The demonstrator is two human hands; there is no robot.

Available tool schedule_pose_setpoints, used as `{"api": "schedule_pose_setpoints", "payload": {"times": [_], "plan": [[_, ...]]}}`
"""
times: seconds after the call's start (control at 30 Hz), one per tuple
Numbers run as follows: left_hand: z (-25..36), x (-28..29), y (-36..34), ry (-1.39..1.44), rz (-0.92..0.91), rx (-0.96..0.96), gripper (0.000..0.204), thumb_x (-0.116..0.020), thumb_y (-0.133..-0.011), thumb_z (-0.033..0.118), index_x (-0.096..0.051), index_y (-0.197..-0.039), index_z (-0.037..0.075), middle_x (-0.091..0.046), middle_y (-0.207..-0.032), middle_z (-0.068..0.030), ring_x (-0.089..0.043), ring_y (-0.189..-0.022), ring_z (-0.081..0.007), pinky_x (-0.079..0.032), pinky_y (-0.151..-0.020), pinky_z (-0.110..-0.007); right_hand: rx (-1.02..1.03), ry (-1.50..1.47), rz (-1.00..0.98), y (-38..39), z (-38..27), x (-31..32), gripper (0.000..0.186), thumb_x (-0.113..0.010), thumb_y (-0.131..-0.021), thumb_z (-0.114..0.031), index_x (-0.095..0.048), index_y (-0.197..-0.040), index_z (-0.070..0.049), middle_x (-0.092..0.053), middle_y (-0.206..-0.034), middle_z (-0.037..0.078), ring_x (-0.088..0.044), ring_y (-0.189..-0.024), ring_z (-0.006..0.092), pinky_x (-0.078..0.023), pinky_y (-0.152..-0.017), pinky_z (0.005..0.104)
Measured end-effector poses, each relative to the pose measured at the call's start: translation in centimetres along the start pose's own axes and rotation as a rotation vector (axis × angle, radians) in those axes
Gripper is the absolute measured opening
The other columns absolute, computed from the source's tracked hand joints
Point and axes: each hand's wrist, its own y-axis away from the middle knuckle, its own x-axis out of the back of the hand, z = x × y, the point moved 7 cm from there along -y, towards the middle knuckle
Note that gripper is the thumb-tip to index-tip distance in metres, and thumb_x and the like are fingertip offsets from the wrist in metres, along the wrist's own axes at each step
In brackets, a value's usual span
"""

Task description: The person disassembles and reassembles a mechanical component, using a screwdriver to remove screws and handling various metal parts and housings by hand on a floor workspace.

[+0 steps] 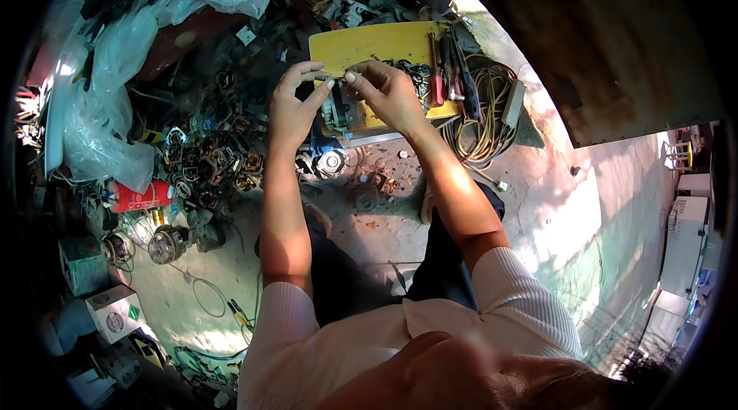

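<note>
Both of my hands are raised over a low yellow work surface (361, 39), fingertips almost meeting. My left hand (294, 106) pinches with thumb and forefinger, and my right hand (392, 95) pinches opposite it. Between the fingertips is a small thin piece, too tiny to name. Just beneath them a grey and dark metal part (332, 116) sits at the surface's near left corner. Small loose metal pieces (416, 71) lie to the right of my right hand. Beyond those are a red-handled screwdriver (437, 91) and a dark-handled tool (470, 105).
Coiled cable (492, 106) lies right of the work surface. Heaped metal parts (215, 160), a red cylinder (142, 195) and plastic bags (108, 118) crowd the left. A round metal part (331, 162) rests on the floor near my feet. A rusty panel (607, 48) stands at right.
</note>
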Motion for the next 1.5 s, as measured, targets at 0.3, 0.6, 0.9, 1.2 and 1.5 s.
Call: {"api": "schedule_pose_setpoints", "payload": {"times": [0.3, 0.6, 0.9, 1.2, 1.5], "plan": [[-0.1, 0.4, 0.1, 0.085, 0.013, 0.026, 0.034, -0.073, -0.086, 0.012, -0.061, -0.115, 0.000, -0.071, -0.101, -0.0119, -0.064, -0.096, -0.0148, -0.047, -0.087, -0.029, 0.065, 0.082, -0.075, 0.4, -1.1, -0.2, 0.020, -0.064, -0.095, -0.019, -0.063, -0.098, 0.001, -0.067, -0.076, 0.006, -0.062, -0.068, 0.0110, -0.050, -0.064, 0.0276], [-0.2, -0.1, 0.2, 0.098, -0.013, 0.006, 0.034, -0.073, -0.086, 0.014, -0.061, -0.115, 0.001, -0.071, -0.101, -0.0118, -0.064, -0.095, -0.0148, -0.048, -0.086, -0.029, 0.038, 0.210, -0.110, 0.4, -1.0, -0.2, 0.023, -0.065, -0.095, -0.020, -0.064, -0.104, 0.001, -0.068, -0.079, 0.004, -0.059, -0.068, 0.0077, -0.049, -0.064, 0.0260], [0.5, -0.1, 0.3, 0.035, 0.004, -0.071, 0.043, -0.076, -0.084, 0.020, -0.062, -0.121, 0.003, -0.070, -0.111, -0.0130, -0.066, -0.105, -0.0191, -0.048, -0.091, -0.031, 0.039, 0.440, 0.043, 0.2, -1.9, 2.2, 0.026, -0.067, -0.090, -0.031, -0.069, -0.094, -0.005, -0.069, -0.078, 0.015, -0.067, -0.073, 0.0329, -0.052, -0.067, 0.0398], [-0.4, 1.6, 0.6, -0.035, 0.039, 0.028, 0.037, -0.074, -0.087, 0.024, -0.066, -0.115, 0.001, -0.070, -0.110, -0.0140, -0.066, -0.104, -0.0220, -0.048, -0.092, -0.033, -0.156, 0.623, 0.339, 0.3, -0.6, 10.8, 0.037, -0.063, -0.090, -0.042, -0.072, -0.107, -0.010, -0.071, -0.090, 0.017, -0.069, -0.089, 0.0337, -0.052, -0.079, 0.0406], [-1.2, 2.9, 1.3, -0.108, 0.051, 0.096, 0.034, -0.070, -0.090, 0.023, -0.066, -0.115, 0.001, -0.070, -0.109, -0.0142, -0.066, -0.105, -0.0226, -0.048, -0.092, -0.034, -0.257, 0.741, 0.592, 1.7, 0.1, 21.2, 0.034, -0.062, -0.090, -0.036, -0.072, -0.106, -0.008, -0.072, -0.097, 0.018, -0.068, -0.094, 0.0352, -0.052, -0.083, 0.0408]]}}
